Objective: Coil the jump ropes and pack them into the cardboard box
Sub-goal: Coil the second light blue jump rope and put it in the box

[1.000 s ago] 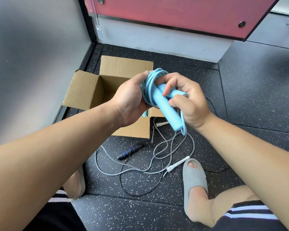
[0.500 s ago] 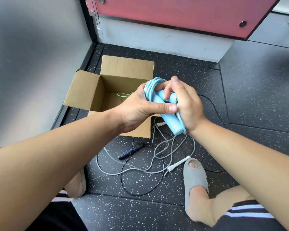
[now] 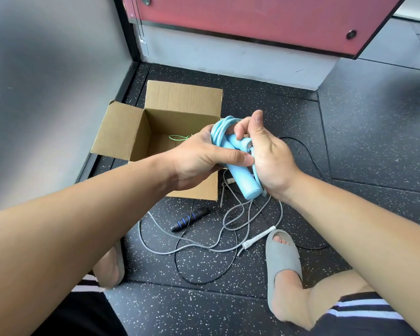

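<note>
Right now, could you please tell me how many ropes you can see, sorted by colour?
blue rope, in the hands: 1
grey rope, on the floor: 1
black rope, on the floor: 1
green cord, only a loop showing in the box: 1
Total: 4

Four jump ropes, one cardboard box (image 3: 121, 132), two hands, two grey slippers.
One light-blue rope (image 3: 220, 132), coiled, gripped in the fingers (image 3: 228, 157) of left hand (image 3: 199, 163) and right hand (image 3: 272, 163); one grey rope (image 3: 260, 238) and one black rope (image 3: 189, 218), loose on the floor (image 3: 374, 141) below the fingers; one green rope (image 3: 177, 137), a loop only, in the box just left of the fingers; one left slipper (image 3: 119, 265) and one right slipper (image 3: 283, 258), nearer than the fingers.
</note>
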